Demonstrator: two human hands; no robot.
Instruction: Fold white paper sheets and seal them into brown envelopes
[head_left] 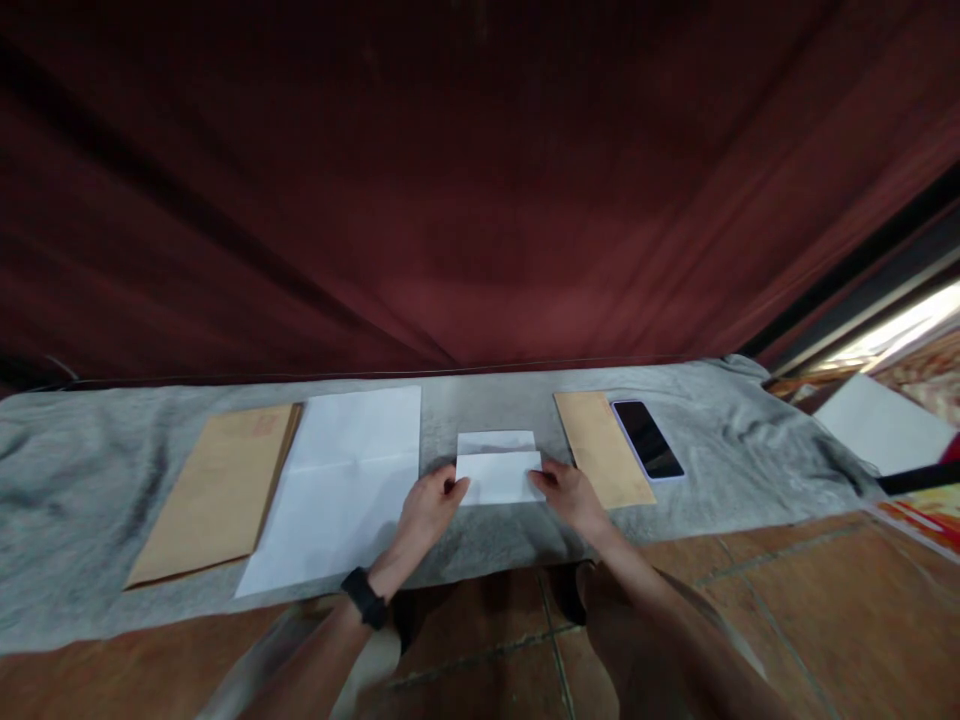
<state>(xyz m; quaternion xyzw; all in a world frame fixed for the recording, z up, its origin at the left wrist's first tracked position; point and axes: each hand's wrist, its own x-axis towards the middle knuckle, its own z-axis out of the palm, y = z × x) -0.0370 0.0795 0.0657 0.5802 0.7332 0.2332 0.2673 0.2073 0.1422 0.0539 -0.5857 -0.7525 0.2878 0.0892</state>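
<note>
Bare forearms [326,640] reach up from the bottom edge, the person's knees below them over a brown tiled floor [825,600]. From the far left, a rumpled grey cloth [60,500] spreads over a long surface, with a dark red curtain [480,250] hanging behind its whole length. On the cloth at left lies a stack of brown paper envelopes [214,490], set at a slant. Right beside it is white paper [345,490] laid flat, a crease running across its middle. Next comes the left hand [431,505], a black wristband [364,598] above it, thumb and fingers pinching the left end of a folded white sheet [496,480]. That sheet is at the centre, over the cloth, its nearer panel covering most of the farther one. At its right end, the right hand [568,492] grips it likewise, thumb on top. Just past that hand lies a single brown envelope [604,450], and close along its right edge a smartphone [649,440] in a lilac case, screen dark. Farthest right, beyond the cloth, a flat white rectangle [885,425] tilts near a red-and-yellow printed item [926,515].
</note>
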